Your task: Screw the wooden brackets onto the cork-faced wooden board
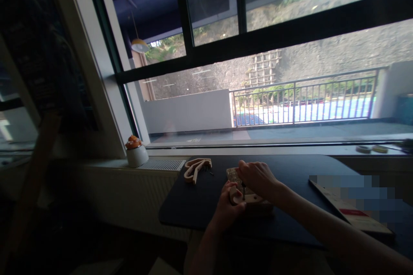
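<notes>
Left hand (225, 207): my fingers and thumb are closed round the curled end of a pale wooden piece (252, 198), which lies on a wooden block (231, 174) near the front edge of the dark table (287, 167). Right hand (260, 177): closed over the top of a slim dark tool (244, 191); its shaft stands roughly upright, lower end at the wooden piece, contact too dim to confirm. The upper part of the tool is hidden in my fist. To the right, a tapered board (351, 206) with a red mark, partly blurred. Farther off on the left, bent wooden parts (194, 171), with small dark bits (211, 174) just beside them. Beyond the table's left edge, a white pot (137, 157) with an orange top, by a vent grille (163, 164). Behind: window, railing (303, 101), rocky slope (338, 51).
</notes>
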Tool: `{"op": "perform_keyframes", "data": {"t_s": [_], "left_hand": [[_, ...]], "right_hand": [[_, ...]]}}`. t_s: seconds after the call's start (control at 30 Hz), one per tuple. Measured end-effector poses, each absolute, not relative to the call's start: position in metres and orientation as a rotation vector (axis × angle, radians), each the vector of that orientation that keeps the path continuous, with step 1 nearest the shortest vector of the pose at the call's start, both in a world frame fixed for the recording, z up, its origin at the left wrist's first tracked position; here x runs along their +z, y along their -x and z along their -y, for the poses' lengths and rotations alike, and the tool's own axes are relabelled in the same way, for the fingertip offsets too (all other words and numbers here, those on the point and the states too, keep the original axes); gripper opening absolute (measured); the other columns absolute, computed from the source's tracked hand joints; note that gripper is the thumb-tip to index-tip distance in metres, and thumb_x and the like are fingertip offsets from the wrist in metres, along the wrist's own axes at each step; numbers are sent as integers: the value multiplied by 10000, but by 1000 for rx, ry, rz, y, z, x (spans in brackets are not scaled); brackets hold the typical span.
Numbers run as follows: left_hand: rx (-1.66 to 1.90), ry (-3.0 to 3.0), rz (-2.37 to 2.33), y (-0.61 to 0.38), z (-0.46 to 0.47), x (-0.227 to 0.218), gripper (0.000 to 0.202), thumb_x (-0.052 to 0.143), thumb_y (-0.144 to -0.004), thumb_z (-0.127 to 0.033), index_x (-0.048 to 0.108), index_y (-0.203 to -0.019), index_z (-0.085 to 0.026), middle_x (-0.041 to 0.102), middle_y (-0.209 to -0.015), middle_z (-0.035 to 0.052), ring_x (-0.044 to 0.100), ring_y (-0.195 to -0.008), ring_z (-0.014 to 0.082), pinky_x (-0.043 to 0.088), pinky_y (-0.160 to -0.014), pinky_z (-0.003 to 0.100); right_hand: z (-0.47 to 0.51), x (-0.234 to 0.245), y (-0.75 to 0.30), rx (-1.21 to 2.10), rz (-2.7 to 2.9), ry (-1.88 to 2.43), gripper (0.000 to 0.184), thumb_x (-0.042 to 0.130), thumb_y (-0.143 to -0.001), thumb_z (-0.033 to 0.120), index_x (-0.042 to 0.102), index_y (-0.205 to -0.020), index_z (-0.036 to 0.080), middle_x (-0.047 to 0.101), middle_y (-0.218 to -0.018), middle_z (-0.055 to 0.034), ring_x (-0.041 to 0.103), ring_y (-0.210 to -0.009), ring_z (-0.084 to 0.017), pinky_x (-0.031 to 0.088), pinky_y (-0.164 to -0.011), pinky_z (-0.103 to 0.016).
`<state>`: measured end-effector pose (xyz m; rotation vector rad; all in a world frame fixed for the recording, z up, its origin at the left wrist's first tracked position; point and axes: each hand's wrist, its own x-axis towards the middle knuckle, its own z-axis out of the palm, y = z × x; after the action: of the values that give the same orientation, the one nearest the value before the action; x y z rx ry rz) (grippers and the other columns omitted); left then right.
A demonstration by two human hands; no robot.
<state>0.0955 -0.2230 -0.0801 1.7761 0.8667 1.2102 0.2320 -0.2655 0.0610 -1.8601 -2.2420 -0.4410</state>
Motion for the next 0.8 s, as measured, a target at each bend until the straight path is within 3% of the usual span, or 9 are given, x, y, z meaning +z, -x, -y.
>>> {"op": "perform_keyframes", "data": {"t_s": [0.23,0.6,0.8], "left_hand": [[1227,-1727,-885,-96,224,-79,544,727,-560,-164,636,-1094,-222,540,-1328,83,353,-1352,321,263,-1133,412],[1208,-1737,-884,-97,225,-75,382,710,-565,-137,666,-940,-194,551,-1298,100,336,-1357,333,254,-1128,421],[1206,-1719,-852,-96,229,-69,477,739,-562,-182,663,-1033,-208,600,-1219,75,433,-1272,329,312,-1102,399]], "right_hand": [[277,68,-240,-336,2508,1563,229,421,-960,323,597,-868,211,715,-819,-29,676,-746,-178,324,-565,-248],[269,58,-233,-396,2148,1856,333,342,-976,308,614,-854,159,718,-747,-108,690,-723,-228,307,-555,-282],[271,54,-222,-352,2224,1730,263,366,-967,301,595,-859,229,706,-725,-20,664,-673,-163,239,-535,-267]]}}
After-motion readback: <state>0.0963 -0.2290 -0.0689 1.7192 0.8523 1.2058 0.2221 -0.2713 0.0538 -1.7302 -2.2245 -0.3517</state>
